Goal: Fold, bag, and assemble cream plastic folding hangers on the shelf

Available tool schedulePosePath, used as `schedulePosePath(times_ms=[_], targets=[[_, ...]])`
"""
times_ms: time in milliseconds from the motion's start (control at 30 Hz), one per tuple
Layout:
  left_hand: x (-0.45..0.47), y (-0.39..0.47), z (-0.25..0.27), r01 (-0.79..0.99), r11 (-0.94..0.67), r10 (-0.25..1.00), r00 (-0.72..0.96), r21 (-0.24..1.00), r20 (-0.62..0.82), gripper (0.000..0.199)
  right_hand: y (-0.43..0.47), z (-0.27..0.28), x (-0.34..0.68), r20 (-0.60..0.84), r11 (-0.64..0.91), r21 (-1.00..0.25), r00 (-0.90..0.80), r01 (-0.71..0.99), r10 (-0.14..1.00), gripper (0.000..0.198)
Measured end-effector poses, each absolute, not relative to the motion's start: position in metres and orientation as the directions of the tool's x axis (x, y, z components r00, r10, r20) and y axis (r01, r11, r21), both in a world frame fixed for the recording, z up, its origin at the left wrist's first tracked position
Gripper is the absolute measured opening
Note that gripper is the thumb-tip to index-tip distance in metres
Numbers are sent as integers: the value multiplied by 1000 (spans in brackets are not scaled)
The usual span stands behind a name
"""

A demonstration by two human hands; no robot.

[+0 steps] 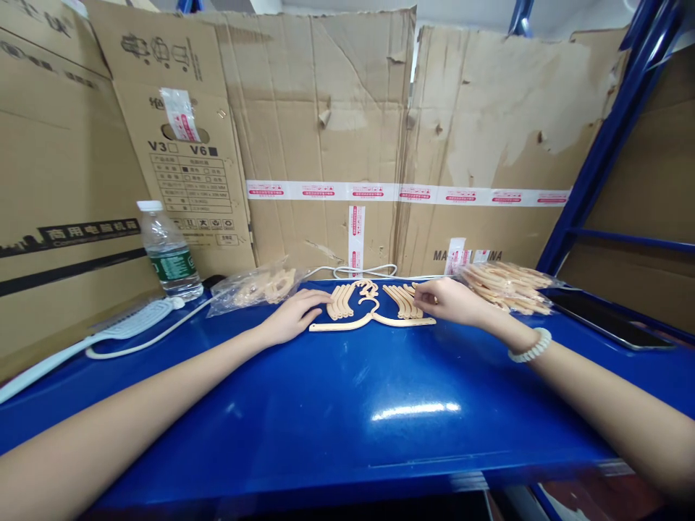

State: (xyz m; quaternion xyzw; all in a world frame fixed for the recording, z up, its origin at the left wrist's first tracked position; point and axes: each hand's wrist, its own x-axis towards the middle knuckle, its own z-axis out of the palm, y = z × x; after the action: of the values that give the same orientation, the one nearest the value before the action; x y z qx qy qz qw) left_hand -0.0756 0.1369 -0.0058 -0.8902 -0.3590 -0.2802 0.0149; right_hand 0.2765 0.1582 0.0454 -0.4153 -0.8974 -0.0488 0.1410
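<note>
Forearms [184, 394] are spanning the desk [304, 427], hands flanking overlapping pale hangers [373, 316] near its far edge.
Left hand [296, 316] is lying loosely spread; right hand [453, 300] is curling fingers together, its hold unclear. Even spacing is probably demanding a light touch.

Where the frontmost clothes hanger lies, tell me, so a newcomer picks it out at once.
On the blue tabletop, look between the left hand and the right hand, where beige clothes hangers lie overlapping. The frontmost clothes hanger lies nearest the viewer, its arms spread wider and flatter than its neighbours'.
</note>
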Motion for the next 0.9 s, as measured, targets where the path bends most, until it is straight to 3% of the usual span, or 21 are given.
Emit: schedulePosePath(times_ms=[233,533,700,900], targets=[[-77,139,-11,639,-745,643,611,191,462,35,171,53,231,310,719,2,-684,695,660,19],[-75,133,-6,646,-738,651,603,197,461,26,219,56,173,130,787,5,-781,616,611,24],[-75,133,-6,635,-745,646,612,205,456,23,229,48,167,122,794,-54,-786,605,607,17],[-75,135,-6,629,-742,656,610,231,445,22,232,47,174,259,760,-210,-715,614,649,15]])
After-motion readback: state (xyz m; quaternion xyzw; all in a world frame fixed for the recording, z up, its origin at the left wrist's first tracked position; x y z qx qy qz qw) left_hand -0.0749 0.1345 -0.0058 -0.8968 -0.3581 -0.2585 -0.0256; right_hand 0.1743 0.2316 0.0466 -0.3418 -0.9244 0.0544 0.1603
